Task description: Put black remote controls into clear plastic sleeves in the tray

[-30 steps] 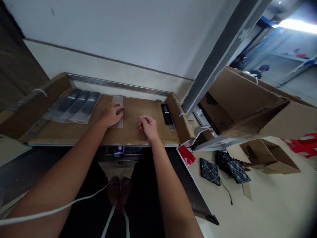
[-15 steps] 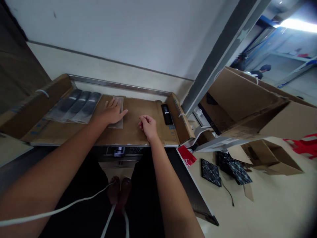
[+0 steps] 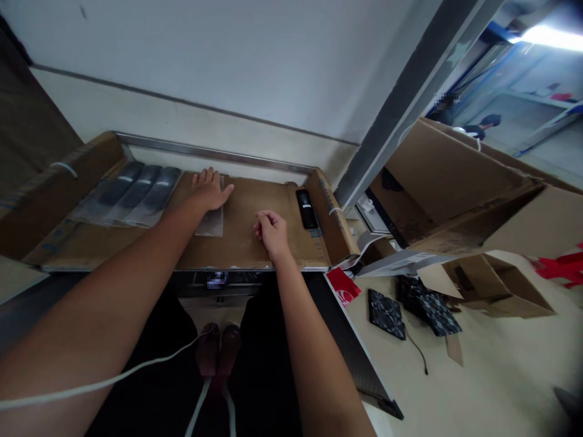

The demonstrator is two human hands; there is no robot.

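My left hand (image 3: 208,191) lies flat with spread fingers on a clear plastic bag (image 3: 210,226), covering its upper part. My right hand (image 3: 272,233) rests on the cardboard-lined tray (image 3: 246,249) with its fingers curled closed; I see nothing in them. To the left of my left hand, several dark, elongated items in clear bags (image 3: 139,191) lie side by side, each with a small white label. A black, elongated device (image 3: 306,208) with a white label, without a bag, sits to the right of my right hand by the tray's side wall.
Raised cardboard sides (image 3: 334,221) bound the tray, with a white wall behind it. An open cardboard box (image 3: 460,182) stands right of a grey post (image 3: 410,91). Black patterned panels (image 3: 387,312) and another box (image 3: 501,285) are on the floor. A white cable (image 3: 113,383) crosses my left forearm.
My left hand has slid slightly farther up the plastic bag, away from me, uncovering more of its lower part. The right hand stays in place. The view has shifted a little.
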